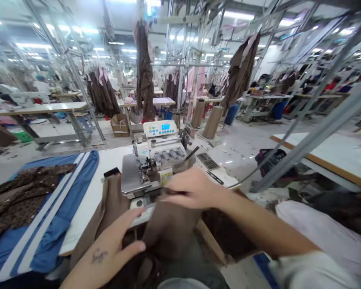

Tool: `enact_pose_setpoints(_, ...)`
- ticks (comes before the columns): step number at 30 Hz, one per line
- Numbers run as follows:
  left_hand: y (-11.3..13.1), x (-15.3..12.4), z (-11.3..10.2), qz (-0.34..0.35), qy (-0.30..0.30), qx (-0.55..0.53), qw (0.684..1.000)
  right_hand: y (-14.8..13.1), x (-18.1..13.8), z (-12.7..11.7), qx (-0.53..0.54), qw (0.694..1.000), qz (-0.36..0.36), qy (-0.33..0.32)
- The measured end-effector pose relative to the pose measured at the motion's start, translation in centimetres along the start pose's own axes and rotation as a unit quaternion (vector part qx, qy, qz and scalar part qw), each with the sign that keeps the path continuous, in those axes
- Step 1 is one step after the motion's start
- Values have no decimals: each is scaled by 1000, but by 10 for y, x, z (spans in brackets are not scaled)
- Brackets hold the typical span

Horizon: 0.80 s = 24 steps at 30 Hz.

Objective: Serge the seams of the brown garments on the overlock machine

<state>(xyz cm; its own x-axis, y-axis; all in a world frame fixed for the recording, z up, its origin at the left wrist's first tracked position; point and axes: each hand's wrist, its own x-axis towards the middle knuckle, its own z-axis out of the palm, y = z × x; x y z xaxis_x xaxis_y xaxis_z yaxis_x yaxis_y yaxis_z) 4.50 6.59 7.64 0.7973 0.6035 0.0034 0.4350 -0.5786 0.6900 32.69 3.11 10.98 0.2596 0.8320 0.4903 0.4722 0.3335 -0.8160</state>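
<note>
My right hand (194,188) is closed on the upper edge of a brown fabric piece (171,228), which hangs down toward my lap, slightly blurred. Just beyond it stands a white overlock sewing machine (159,150) with a small lit display. My left hand (117,241) is to the left of the hanging piece, thumb and fingers apart, with nothing between them. Past that hand, a second brown fabric piece (112,200) drapes over the table's front edge. Dark fabric beneath my left hand is partly hidden.
Blue fabric with white stripes (84,172) and brown patterned fabric (27,188) lie at the left. Thread snips (215,177) rest right of the machine, near brown thread cones (213,122). A slanted metal pole (313,136) crosses the right side. A cardboard box (212,241) stands below.
</note>
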Motion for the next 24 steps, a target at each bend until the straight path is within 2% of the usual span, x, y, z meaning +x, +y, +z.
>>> enact_pose_setpoints(2,-11,26,12,-36,105,-65,992,1,10,18,-55,989,-51,-127)
enact_pose_setpoints(4,-33,49,11,-76,189,-107,973,11,12,35,-113,957,-65,-260)
enact_pose_setpoints(6,-56,63,-7,-112,254,-93,956,28,5,43,-114,926,-25,-360)
enact_pose_setpoints(8,-71,70,-36,-139,310,-27,940,47,-5,43,-46,907,51,-416)
enact_pose_setpoints(9,-73,72,-49,-139,338,17,931,55,-10,41,4,908,94,-408)
enact_pose_setpoints(10,-73,74,-57,-121,368,59,920,62,-14,41,55,918,134,-369)
enact_pose_setpoints(12,-67,79,-57,-31,387,116,914,71,-20,47,135,944,186,-236)
enact_pose_setpoints(14,-59,84,-36,79,327,133,932,76,-26,60,186,957,189,-115)
enact_pose_setpoints(16,-55,88,-8,120,265,129,948,79,-34,76,226,956,178,-54)
enact_pose_setpoints(17,-55,90,3,117,262,128,949,81,-38,83,243,953,177,-43)
enact_pose_setpoints(19,-56,95,15,86,295,115,945,86,-45,92,261,946,188,-36)
enact_pose_setpoints(21,-56,100,13,51,311,73,946,91,-50,94,264,942,204,-33)
enact_pose_setpoints(24,-54,105,-1,9,302,-18,953,96,-54,87,262,941,215,-6)
